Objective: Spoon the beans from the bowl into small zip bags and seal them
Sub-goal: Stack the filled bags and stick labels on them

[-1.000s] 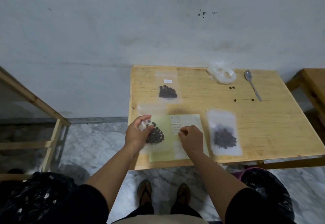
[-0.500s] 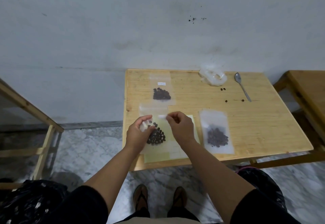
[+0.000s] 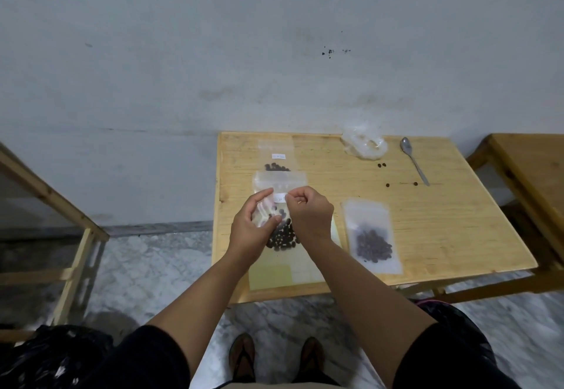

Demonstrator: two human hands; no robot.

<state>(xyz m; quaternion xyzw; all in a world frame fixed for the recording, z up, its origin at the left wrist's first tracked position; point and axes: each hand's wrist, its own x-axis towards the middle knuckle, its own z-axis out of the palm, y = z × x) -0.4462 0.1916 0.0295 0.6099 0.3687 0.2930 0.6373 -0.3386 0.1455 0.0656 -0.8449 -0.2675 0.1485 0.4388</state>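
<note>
Since 1.0 s ago the right hand (image 3: 309,216) has left the green sheet (image 3: 270,275) and come up to the top of the held zip bag (image 3: 279,205), which now stands raised off the tabletop (image 3: 442,220) between both hands rather than lying low at the left. Left hand (image 3: 251,228): fingers curled round the bag's left edge, thumb on the front face, gripping it. Right hand: fingers clenched, thumb and forefinger pinching a small white label (image 3: 280,197) at the bag's upper part; whether the label is already stuck down cannot be told. Beans in held bag (image 3: 282,236): dark, settled in the lower half, bag roughly upright over the green sheet at the tabletop's near-left edge. Second filled bag (image 3: 370,240) lies flat to the right, apart from the hands. Third filled bag (image 3: 276,161), with a white label, lies at the far-left side, partly hidden behind the held bag. Crumpled clear plastic (image 3: 363,144) at the far edge; spoon (image 3: 413,159) lies just to its right, bowl end towards the wall. A few loose beans (image 3: 381,165) on the bare wood between plastic and spoon.
</note>
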